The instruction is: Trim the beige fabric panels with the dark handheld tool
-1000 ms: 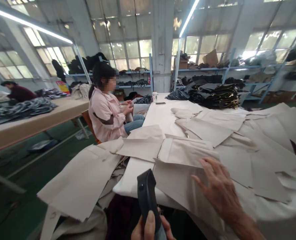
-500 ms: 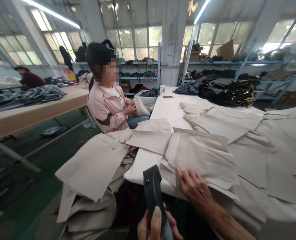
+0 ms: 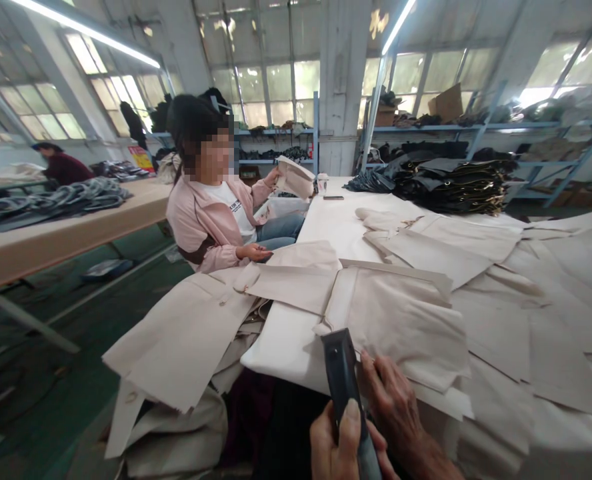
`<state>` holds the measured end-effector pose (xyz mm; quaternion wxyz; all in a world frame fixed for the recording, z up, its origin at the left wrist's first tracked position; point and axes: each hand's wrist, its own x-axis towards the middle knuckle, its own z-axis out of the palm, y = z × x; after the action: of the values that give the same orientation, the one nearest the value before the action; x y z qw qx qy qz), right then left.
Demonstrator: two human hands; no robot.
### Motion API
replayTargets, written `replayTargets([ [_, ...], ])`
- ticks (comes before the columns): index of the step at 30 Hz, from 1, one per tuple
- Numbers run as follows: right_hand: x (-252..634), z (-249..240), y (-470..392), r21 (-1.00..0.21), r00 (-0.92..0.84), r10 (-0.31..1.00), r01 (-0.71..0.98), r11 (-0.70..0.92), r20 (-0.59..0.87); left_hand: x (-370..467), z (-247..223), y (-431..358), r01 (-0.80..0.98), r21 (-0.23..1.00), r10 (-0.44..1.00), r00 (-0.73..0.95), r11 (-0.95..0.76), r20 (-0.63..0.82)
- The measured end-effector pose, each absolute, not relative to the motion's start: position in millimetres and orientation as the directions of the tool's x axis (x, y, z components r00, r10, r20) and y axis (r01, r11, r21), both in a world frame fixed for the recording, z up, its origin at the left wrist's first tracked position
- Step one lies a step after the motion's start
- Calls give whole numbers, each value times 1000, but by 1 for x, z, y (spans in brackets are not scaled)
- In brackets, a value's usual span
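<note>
My left hand [image 3: 339,440] is closed around a dark hand-held electric trimmer [image 3: 342,373], its thumb along the top. The trimmer's wide head points away from me and overlaps the near left edge of a beige garment piece [image 3: 406,313]. Close to its right side, my right hand [image 3: 391,393] grips the front edge of that piece; its fingers are together and partly hidden. A light seam strip runs along the piece's left side. Left of it, another beige garment piece [image 3: 156,340] hangs over the corner of the white table [image 3: 281,347].
A co-worker [image 3: 216,200] in a pink jacket sits across the corner, one hand raising a beige piece [image 3: 296,179]. More beige pieces [image 3: 541,320] cover the table's right. A dark fabric stack [image 3: 451,183], phone [image 3: 333,197] and cup [image 3: 322,183] stand farther back.
My left hand has moved the trimmer right, up to the garment piece's edge. My right hand has shifted slightly down. The co-worker has lifted a beige piece and spread both hands apart.
</note>
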<state>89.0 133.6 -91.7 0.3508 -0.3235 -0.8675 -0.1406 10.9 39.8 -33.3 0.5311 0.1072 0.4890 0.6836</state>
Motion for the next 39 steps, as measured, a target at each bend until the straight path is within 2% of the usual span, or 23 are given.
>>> replayTargets([
  [4,89,-92,136,-31,-527,446,620,784,724,3,-35,54,-501,860,887,-347,99,-305],
  [7,89,-92,138,-27,-513,420,610,792,748,-2,-31,61,-442,889,869,-387,119,-308],
  [11,89,-92,138,-61,-471,452,638,768,757,-9,-24,55,-400,911,836,-465,95,-291],
  [16,87,-95,137,-82,-435,470,661,746,768,-17,-20,41,-419,908,793,-550,10,-263],
  [22,87,-95,137,-100,-408,460,653,751,789,-2,-30,45,-496,868,834,-464,34,-298],
  [26,88,-94,137,-87,-433,436,623,777,789,2,-37,56,-434,898,861,-426,73,-276],
  [33,86,-96,140,-52,-430,418,645,763,800,-19,-27,61,-399,916,807,-529,36,-262],
  [37,88,-93,134,-43,-477,475,671,741,740,-23,-21,59,-381,924,778,-593,-41,-210],
  [39,92,-76,131,-38,-578,547,666,745,605,-21,-18,59,-404,913,768,-603,-60,-216],
])
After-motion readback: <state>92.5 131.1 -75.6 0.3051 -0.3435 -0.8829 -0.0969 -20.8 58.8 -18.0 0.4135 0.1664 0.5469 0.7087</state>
